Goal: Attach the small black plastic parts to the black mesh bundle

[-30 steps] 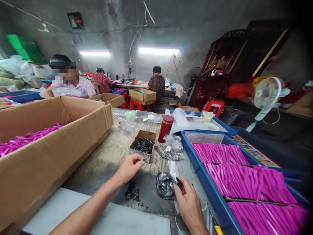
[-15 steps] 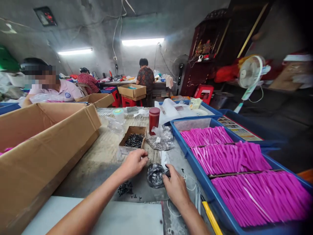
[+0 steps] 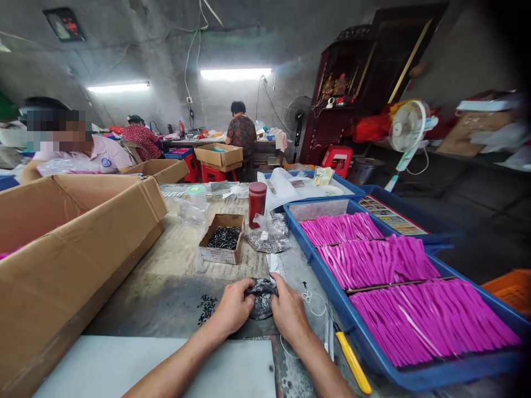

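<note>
A crumpled black plastic bag (image 3: 262, 308) lies on the worktable between my hands. My left hand (image 3: 235, 305) pinches its left edge between thumb and fingers. On the opposite edge, my right hand (image 3: 289, 309) is closed with the thumb pressing on the plastic. What the bag contains cannot be made out. Left of my left hand is a loose pile of small black pieces (image 3: 206, 308), perhaps screws. Beyond my hands stands a small cardboard box (image 3: 219, 255) holding many similar black pieces. A clear bag of small metallic parts (image 3: 269, 241) rests to the right of that box.
A blue tray (image 3: 307, 243) of magenta strips stands on the right, a yellow-handled tool (image 3: 352, 362) beside it. On the left is a large cardboard box (image 3: 83, 260). A red jar (image 3: 257, 204) stands farther back. A pale board (image 3: 166, 365) lies in front. Co-workers sit beyond.
My left hand has come down from near the small cardboard box and taken hold of the black bag's left edge. My right hand still grips its right edge. The view has shifted slightly.
</note>
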Tool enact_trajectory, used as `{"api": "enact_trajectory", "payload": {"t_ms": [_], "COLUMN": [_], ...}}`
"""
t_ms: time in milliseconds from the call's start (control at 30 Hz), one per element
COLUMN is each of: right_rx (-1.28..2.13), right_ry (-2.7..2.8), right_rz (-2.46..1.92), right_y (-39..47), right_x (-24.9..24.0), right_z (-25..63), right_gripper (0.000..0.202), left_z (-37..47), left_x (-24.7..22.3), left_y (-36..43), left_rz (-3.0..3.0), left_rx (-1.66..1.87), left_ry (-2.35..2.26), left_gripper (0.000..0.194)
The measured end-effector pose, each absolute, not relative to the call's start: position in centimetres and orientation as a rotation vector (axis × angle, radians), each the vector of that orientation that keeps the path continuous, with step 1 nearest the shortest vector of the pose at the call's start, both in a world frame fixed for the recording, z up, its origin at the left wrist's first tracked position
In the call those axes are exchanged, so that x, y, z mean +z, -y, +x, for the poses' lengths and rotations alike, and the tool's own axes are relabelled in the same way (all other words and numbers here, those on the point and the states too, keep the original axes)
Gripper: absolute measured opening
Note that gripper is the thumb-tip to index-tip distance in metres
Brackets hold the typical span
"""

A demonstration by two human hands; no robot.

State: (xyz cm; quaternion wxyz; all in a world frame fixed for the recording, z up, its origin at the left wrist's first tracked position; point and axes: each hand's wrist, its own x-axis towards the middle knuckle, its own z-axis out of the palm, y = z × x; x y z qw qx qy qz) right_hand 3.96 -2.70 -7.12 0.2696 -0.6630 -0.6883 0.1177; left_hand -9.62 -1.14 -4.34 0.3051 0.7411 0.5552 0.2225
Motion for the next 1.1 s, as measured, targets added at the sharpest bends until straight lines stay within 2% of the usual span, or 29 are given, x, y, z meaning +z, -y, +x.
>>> {"api": "enact_trajectory", "payload": {"t_ms": [333,500,700,800,967,1100], "right_rx": [-0.077,-0.023,0.154,0.133,0.061,0.053], "right_ry": [1.971,1.911,1.844,1.825,2.061,2.279], "right_rz": [-1.5,-1.566,-1.594,-1.546,-1.478,-1.635], "right_y": [3.1,2.6,2.8,3.5,4.3,3.7], "right_x": [-6.5,-7.3,-6.8,-6.3,-6.2,-6.2], "right_z": [3.7,4.1,4.4,4.3,3.7,3.1], "right_gripper": [0.039,0.036,0.034,0.026,0.021,0.023], "left_z": [-9.8,-9.8,-10.1,-10.2,-10.3,-10.2], "left_x": [-4.8,-5.3,-5.7,-5.7,-5.8,-6.2], "left_y": [2.5,2.3,2.0,2.0,1.8,1.7], "left_rz": [1.803,1.78,1.734,1.728,1.752,1.771], "left_rx": [0.867,0.88,0.837,0.829,0.825,0.813], "left_ry": [-1.412,-1.392,-1.391,-1.404,-1.4,-1.396], "left_gripper": [0.023,0.021,0.029,0.03,0.029,0.029]}}
